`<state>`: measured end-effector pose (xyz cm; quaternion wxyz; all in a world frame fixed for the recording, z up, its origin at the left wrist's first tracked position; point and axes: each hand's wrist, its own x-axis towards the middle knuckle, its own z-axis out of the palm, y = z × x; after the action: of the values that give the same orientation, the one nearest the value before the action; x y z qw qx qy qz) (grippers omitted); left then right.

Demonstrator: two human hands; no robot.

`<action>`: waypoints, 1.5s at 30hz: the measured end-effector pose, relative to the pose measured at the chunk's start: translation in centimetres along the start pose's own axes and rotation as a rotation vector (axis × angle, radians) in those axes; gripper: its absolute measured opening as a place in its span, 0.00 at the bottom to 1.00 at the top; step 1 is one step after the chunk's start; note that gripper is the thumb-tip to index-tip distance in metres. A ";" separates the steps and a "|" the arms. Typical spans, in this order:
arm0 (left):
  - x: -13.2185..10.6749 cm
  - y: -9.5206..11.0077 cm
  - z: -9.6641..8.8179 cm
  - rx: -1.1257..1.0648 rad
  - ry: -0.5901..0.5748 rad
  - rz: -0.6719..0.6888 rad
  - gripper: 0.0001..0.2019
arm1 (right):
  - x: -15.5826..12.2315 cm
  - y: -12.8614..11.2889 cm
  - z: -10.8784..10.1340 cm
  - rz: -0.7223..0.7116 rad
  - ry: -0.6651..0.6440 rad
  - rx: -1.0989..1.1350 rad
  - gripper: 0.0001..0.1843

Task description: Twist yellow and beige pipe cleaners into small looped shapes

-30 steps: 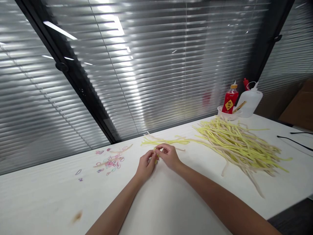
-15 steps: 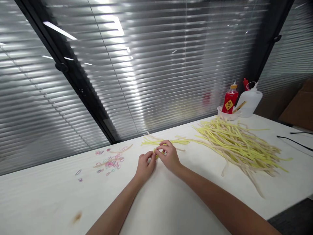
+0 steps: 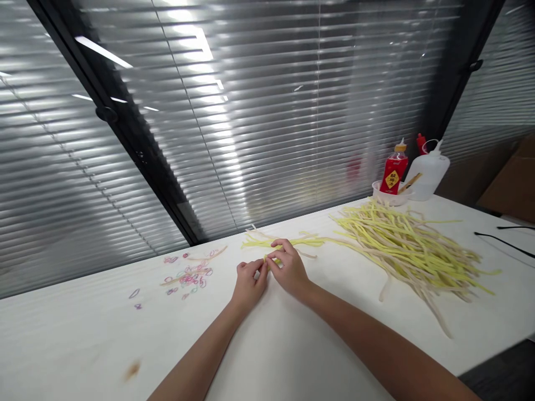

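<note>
My left hand (image 3: 249, 283) and my right hand (image 3: 290, 270) meet over the middle of the white table. Their thumbs and fingertips pinch a small piece of yellow pipe cleaner (image 3: 265, 258), mostly covered by the fingers. Just behind the hands lies a thin row of yellow and beige pipe cleaners (image 3: 311, 241). A large heap of loose yellow and beige pipe cleaners (image 3: 401, 253) spreads to the right. Small coloured elastic bands (image 3: 190, 277) are scattered left of my left hand.
At the back right, a red-labelled bottle (image 3: 393, 174) stands in a shallow plastic bowl (image 3: 384, 197), beside a white squeeze bottle (image 3: 428, 172). Black cords or thin legs (image 3: 501, 242) lie at the right edge. Window blinds (image 3: 271, 111) rise behind the table (image 3: 83, 334).
My fingers have closed slightly nearer together over the yellow piece, which shows less now. Everything else stays in place.
</note>
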<state>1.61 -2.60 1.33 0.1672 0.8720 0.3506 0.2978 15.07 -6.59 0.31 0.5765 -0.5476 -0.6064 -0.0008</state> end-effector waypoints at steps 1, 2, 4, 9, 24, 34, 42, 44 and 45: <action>0.0 0.0 0.0 0.002 0.000 0.004 0.13 | 0.0 -0.1 -0.1 -0.025 -0.006 -0.035 0.06; 0.0 -0.1 0.1 0.005 0.000 0.008 0.13 | 0.0 -0.1 -0.1 -0.047 -0.012 -0.068 0.07; 0.0 -0.1 0.1 0.013 0.001 0.017 0.13 | 0.0 -0.3 -0.2 -0.091 -0.028 -0.126 0.08; -0.1 0.0 0.0 0.024 0.003 0.015 0.12 | -0.2 -0.6 -0.3 -0.217 -0.076 -0.304 0.09; 0.2 0.2 -0.3 -0.023 0.045 -0.014 0.13 | -0.1 -0.7 -0.1 -0.129 -0.101 -0.173 0.09; 0.1 0.4 -0.6 -0.215 -0.006 -0.045 0.14 | 0.7 0.4 0.5 0.395 -0.092 0.485 0.08; 0.1 0.6 -0.8 -0.208 -0.037 -0.006 0.13 | 1.1 0.4 -0.2 0.521 -0.168 0.645 0.06; 0.0 0.6 -0.8 -0.188 -0.039 0.011 0.13 | 1.2 0.3 -0.4 0.562 -0.213 0.695 0.06; 0.0 0.6 -0.7 -0.173 -0.037 0.018 0.13 | 1.2 0.3 -0.5 0.570 -0.229 0.706 0.06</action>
<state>1.43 -2.95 2.17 0.2456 0.8629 0.3124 0.3122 15.93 -5.93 1.13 0.6341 -0.4593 -0.4545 0.4246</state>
